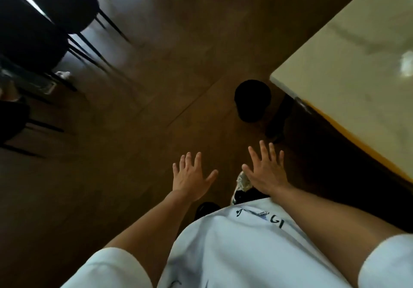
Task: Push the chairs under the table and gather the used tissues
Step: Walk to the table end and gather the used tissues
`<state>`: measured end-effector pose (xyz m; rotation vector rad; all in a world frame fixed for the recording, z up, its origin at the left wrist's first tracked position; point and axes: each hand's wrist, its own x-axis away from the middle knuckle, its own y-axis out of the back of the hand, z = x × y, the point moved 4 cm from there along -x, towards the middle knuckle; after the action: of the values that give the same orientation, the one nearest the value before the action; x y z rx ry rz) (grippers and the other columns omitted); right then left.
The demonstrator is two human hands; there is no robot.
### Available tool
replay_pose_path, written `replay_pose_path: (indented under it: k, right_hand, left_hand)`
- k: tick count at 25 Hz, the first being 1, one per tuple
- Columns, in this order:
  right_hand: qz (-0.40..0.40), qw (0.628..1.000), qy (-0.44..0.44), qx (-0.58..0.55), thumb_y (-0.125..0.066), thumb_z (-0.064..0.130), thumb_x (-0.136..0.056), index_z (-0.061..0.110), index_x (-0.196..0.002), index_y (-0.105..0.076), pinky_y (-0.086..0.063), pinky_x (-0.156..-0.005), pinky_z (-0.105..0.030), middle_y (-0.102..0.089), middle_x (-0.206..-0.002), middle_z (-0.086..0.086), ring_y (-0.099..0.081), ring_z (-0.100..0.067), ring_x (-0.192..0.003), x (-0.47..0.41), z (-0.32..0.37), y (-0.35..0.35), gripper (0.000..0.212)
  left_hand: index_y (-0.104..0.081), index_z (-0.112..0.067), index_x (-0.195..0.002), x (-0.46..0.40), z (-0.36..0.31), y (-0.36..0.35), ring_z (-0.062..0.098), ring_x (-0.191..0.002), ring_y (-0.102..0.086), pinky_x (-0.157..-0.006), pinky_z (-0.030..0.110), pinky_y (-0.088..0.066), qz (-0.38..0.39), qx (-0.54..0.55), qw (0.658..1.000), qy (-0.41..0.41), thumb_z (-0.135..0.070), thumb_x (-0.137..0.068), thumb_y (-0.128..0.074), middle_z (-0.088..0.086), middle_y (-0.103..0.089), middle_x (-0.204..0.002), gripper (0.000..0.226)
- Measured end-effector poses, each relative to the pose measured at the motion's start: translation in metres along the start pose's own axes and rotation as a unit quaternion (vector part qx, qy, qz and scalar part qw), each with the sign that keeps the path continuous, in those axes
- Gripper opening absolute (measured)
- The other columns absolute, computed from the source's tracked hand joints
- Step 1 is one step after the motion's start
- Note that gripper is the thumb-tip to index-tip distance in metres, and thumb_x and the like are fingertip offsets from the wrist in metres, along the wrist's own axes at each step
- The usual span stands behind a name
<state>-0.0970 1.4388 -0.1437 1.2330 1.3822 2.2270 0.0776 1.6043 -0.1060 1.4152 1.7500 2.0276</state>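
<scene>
Hovering over the floor beside the table (348, 68), left hand (192, 179) and right hand (266, 171) were spread, holding nothing.

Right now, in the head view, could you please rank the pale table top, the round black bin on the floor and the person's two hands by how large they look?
1. Pale table top, largest by far, though cut off by the frame.
2. Round black bin.
3. Left hand and right hand, which look about alike. They are nearer the camera than the bin, so true size is unsure.
</scene>
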Motion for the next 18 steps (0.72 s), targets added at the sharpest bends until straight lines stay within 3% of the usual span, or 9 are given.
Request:
replay_pose_path:
  k: [4,9,18]
  right_hand:
    - [0.018,1.0,0.018,-0.007,-0.019,0.067,-0.098,0.03,-0.16,-0.002,0.007,-0.121,-0.059,0.012,-0.168,-0.011,0.017,-0.034,-0.152,-0.078,0.034,0.051,0.075]
    - [0.064,0.998,0.006,0.013,-0.021,0.066,-0.098,0.027,-0.16,-0.003,0.005,-0.12,-0.061,0.007,-0.168,-0.012,0.014,-0.036,-0.152,-0.156,0.051,0.082,0.076]
    - [0.049,0.988,-0.138,-0.043,-0.025,0.066,-0.098,0.028,-0.161,-0.01,0.004,-0.121,-0.06,0.006,-0.169,-0.009,0.012,-0.035,-0.153,-0.332,0.094,0.177,0.075]
  left_hand:
    - [-0.008,-0.027,-0.161,-0.065,0.022,0.065,0.031,-0.156,0.001,-0.124,0.057,-0.004,0.0,0.023,0.999,0.036,-0.081,-0.091,-0.029,0.011,-0.006,-0.17,0.091]
    - [-0.01,-0.026,-0.161,-0.156,0.028,0.109,0.031,-0.156,-0.002,-0.125,0.056,-0.005,0.021,0.034,0.999,0.009,-0.079,-0.091,-0.032,0.01,-0.009,-0.17,0.091]
    - [-0.013,-0.02,-0.16,-0.379,0.051,0.219,0.031,-0.155,-0.008,-0.125,0.054,-0.006,0.053,0.028,0.993,-0.097,-0.079,-0.09,-0.031,0.014,-0.015,-0.168,0.093]
